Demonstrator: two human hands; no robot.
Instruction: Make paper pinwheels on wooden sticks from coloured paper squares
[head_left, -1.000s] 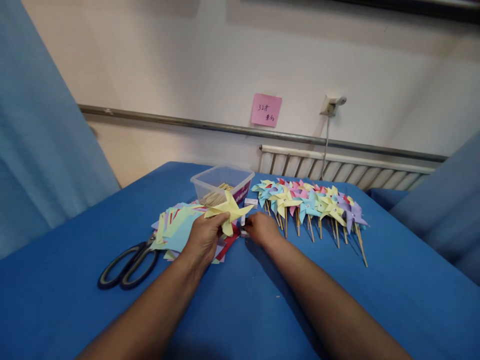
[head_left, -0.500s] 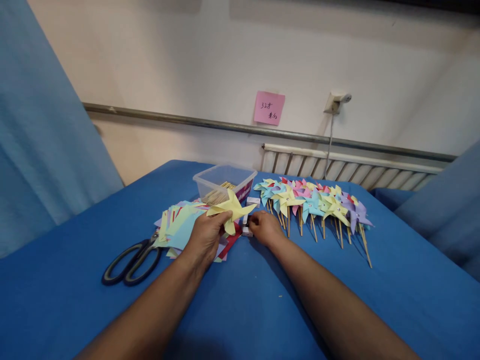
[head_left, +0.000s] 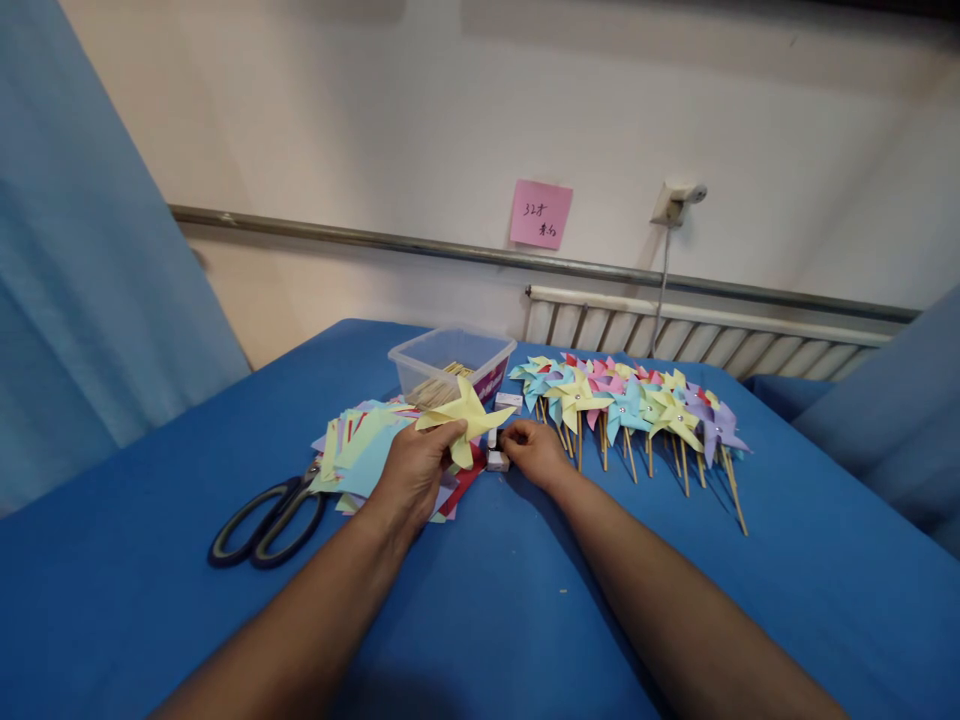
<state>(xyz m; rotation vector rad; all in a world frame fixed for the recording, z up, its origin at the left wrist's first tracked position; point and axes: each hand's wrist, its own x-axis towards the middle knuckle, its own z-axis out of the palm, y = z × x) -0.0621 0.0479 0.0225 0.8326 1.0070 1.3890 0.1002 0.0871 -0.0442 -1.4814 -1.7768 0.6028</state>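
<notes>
Left hand pinches yellow pinwheel, right hand at small box

Left hand (head_left: 411,468), just left of frame center: thumb and fingers pressed together on a yellow pinwheel (head_left: 463,418), held up near the middle of the frame, above the table. Right hand (head_left: 536,455), just right of center: fingers bent, tips drawn in close at a small white box (head_left: 498,461). Tips are small and partly hidden, so can't tell whether they pinch anything; box looks open, with something dark inside.

Second white box (head_left: 509,402) sits just behind the first. Clear plastic tub (head_left: 491,380) with purple label behind the pinwheel, wooden sticks (head_left: 431,390) in it. Pile of colored paper (head_left: 360,455) left of center, partly behind the left hand. Scissors (head_left: 279,522) at lower left, dark handles toward viewer, blades running under the paper.

Finished pinwheels (head_left: 626,408) on sticks lie bunched right of center: yellow, blue, pink, purple, some red. All on a blue tablecloth (head_left: 480,620). Pink note (head_left: 541,214) with handwriting on the wall, upper middle; metal rail (head_left: 375,235) runs below it. Radiator (head_left: 697,325) at right, under the rail. Blue curtain (head_left: 97,220) at upper left.
</notes>
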